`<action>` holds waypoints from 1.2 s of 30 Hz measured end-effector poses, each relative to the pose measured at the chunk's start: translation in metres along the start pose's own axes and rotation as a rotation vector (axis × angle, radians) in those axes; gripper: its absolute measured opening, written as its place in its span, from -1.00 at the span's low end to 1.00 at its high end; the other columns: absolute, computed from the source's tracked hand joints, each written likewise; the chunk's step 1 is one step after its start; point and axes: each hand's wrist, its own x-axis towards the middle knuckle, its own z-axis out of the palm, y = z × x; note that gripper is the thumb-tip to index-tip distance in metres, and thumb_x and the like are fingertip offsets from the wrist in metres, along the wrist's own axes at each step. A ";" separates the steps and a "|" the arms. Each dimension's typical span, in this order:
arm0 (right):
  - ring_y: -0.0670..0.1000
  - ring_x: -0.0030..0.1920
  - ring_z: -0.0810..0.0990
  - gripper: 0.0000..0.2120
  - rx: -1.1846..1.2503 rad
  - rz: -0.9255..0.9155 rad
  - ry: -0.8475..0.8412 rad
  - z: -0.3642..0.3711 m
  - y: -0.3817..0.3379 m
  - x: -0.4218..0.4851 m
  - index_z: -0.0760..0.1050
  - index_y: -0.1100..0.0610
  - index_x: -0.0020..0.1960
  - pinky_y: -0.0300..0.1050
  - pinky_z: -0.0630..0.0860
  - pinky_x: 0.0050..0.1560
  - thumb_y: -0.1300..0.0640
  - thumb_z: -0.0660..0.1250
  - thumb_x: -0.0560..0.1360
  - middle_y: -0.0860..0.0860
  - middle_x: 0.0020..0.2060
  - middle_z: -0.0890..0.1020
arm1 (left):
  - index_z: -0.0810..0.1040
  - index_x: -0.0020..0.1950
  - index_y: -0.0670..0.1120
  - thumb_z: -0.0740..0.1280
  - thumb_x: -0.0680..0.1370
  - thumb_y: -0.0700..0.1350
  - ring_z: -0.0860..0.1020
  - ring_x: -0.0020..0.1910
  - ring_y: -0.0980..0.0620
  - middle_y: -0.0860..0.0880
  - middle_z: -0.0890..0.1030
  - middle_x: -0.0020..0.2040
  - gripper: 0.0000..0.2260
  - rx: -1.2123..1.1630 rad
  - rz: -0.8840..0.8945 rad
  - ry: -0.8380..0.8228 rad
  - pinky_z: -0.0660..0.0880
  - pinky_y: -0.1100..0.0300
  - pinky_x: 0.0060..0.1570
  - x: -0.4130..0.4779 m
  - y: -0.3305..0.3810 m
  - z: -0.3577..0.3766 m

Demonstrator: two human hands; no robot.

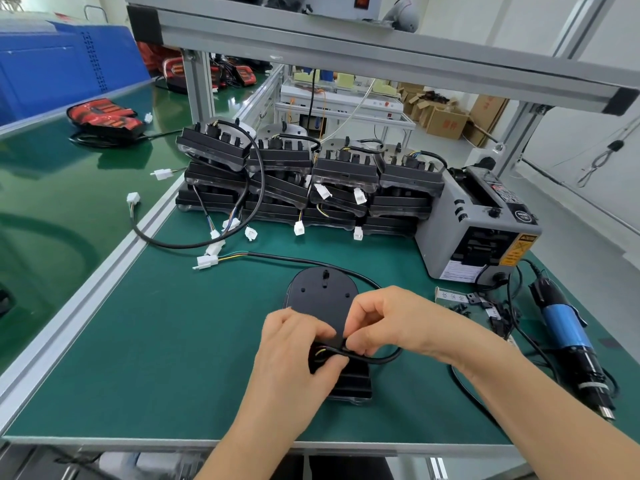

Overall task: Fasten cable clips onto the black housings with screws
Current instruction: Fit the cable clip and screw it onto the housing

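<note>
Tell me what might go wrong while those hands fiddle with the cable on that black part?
The black cable loops where the right hand pinches it at the black housing, so it may kink or spring free. The left hand grips just one side, so the housing could pivot. The electric screwdriver lies near the right forearm, which might knock it.
</note>
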 end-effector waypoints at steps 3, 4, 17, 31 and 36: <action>-0.13 -0.37 0.57 -0.88 0.018 -0.020 0.009 0.001 0.003 0.000 0.56 0.15 -0.21 -0.31 0.50 -0.25 0.33 0.45 0.40 -0.05 -0.39 0.62 | 0.63 -0.11 0.12 0.47 0.37 0.04 0.17 0.21 0.34 0.29 0.42 -0.07 -0.87 0.014 -0.051 -0.079 0.13 0.58 0.10 0.005 0.001 -0.003; -0.13 -0.37 0.56 -0.88 0.024 -0.027 0.013 0.002 0.004 0.000 0.56 0.14 -0.21 -0.32 0.49 -0.26 0.33 0.45 0.40 -0.05 -0.39 0.62 | 0.63 -0.12 0.14 0.46 0.38 0.06 0.17 0.21 0.35 0.29 0.42 -0.07 -0.88 -0.006 -0.074 -0.108 0.13 0.57 0.09 0.006 0.001 -0.004; -0.18 -0.30 0.55 -0.87 -0.315 -0.182 0.346 0.022 0.023 -0.016 0.53 -0.10 -0.26 -0.32 0.42 -0.27 0.05 0.48 0.38 -0.20 -0.34 0.62 | 0.58 -0.26 0.24 0.49 0.36 -0.01 0.22 0.15 0.34 0.30 0.48 -0.13 -0.85 -0.134 -0.179 -0.145 0.28 0.21 0.18 0.008 0.009 -0.008; -0.24 -0.31 0.51 -0.85 -0.260 -0.065 0.288 0.019 0.017 -0.006 0.51 -0.08 -0.30 -0.31 0.45 -0.23 0.01 0.45 0.39 -0.21 -0.34 0.60 | 0.54 -0.29 0.25 0.47 0.37 -0.05 0.26 0.14 0.27 0.35 0.48 -0.03 -0.81 -0.126 -0.148 -0.126 0.28 0.16 0.18 0.007 0.008 -0.006; -0.27 -0.31 0.51 -0.86 -0.299 -0.050 0.284 0.019 0.017 -0.004 0.53 -0.11 -0.31 -0.37 0.39 -0.28 -0.02 0.46 0.38 -0.25 -0.35 0.60 | 0.57 -0.26 0.21 0.47 0.38 -0.04 0.25 0.14 0.29 0.35 0.47 -0.03 -0.85 -0.118 -0.125 -0.127 0.26 0.25 0.15 0.007 0.008 -0.006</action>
